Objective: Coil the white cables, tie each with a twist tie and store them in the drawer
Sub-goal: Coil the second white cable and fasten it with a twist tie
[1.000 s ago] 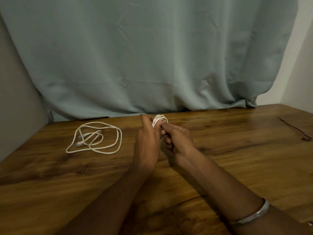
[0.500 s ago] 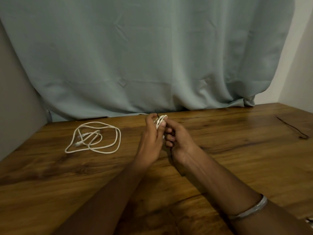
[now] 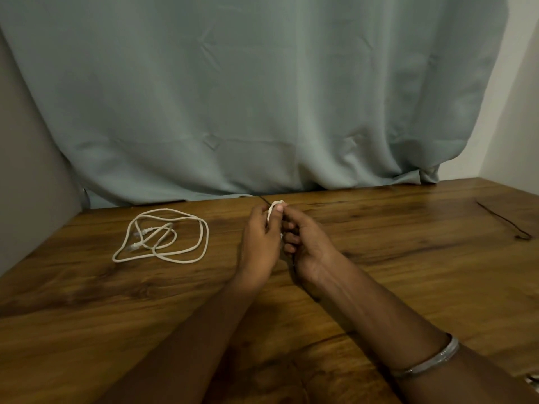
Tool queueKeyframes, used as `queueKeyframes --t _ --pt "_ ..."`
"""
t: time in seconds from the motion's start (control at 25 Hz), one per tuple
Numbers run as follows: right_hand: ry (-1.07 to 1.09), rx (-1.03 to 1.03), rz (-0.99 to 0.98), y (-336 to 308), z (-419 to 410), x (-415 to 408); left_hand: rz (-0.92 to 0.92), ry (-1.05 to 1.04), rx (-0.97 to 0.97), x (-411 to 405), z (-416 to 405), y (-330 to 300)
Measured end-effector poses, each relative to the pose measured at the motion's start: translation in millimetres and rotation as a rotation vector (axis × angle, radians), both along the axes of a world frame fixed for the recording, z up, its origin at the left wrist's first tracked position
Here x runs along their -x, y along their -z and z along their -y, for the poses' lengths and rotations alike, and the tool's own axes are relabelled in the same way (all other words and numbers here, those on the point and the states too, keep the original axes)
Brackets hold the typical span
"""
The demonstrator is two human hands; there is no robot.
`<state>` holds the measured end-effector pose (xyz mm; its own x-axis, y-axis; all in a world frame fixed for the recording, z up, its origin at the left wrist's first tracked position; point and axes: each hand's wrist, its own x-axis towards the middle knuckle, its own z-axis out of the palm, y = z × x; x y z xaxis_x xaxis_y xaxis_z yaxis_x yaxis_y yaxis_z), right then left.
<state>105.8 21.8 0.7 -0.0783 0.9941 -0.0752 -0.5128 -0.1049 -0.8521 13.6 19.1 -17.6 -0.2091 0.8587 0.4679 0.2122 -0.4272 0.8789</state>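
A small coiled white cable (image 3: 273,209) is pinched between both my hands above the middle of the wooden table (image 3: 408,258). My left hand (image 3: 260,243) grips it from the left, thumb on top. My right hand (image 3: 306,240) holds it from the right, fingers curled. Most of the coil is hidden by my fingers. A thin dark twist tie (image 3: 264,200) sticks out at the coil's top. A second white cable (image 3: 163,236) lies loose in wide loops on the table to the left, its clear plugs inside the loops.
Another dark twist tie (image 3: 503,221) lies on the table at the far right. A pale blue curtain (image 3: 248,97) hangs behind the table's back edge. Walls close in on the left and right. No drawer is in view.
Both hands have closed tighter around the coil, which shows less than before. The thin tie end now sticks up beside it. The loose cable has not moved.
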Motion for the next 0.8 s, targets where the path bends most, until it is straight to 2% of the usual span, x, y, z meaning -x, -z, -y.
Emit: queueKeyframes --t 0.08,0.16,0.32,0.44,0.56,0.68,0.8 --pt "-0.021 -0.004 0.019 -1.0 2.1 -0.2 -0.116 -0.044 -0.078 2.2 4.1 -1.8" --pt "-0.072 -0.020 0.065 -3.1 4.9 -0.2 -0.147 -0.090 -0.119 5.2 7.8 -3.9" --pt "-0.146 -0.080 0.318 -13.0 11.8 -6.5 -0.133 -0.179 -0.134 18.9 4.2 -11.5" --pt "-0.218 -0.198 0.423 -23.3 15.1 -11.8 -0.228 -0.264 -0.160 38.8 -7.0 -10.3" --pt "-0.273 -0.303 0.365 -34.3 16.7 -20.0 -0.250 -0.280 -0.138 51.9 -12.8 -5.1" --pt "-0.454 -0.326 0.172 -37.7 18.4 -28.8 -0.250 -0.238 -0.127 49.9 -8.0 -6.4" --pt "-0.374 -0.382 0.168 -37.7 16.9 -31.2 -0.311 -0.230 -0.169 47.1 -5.9 -7.1"
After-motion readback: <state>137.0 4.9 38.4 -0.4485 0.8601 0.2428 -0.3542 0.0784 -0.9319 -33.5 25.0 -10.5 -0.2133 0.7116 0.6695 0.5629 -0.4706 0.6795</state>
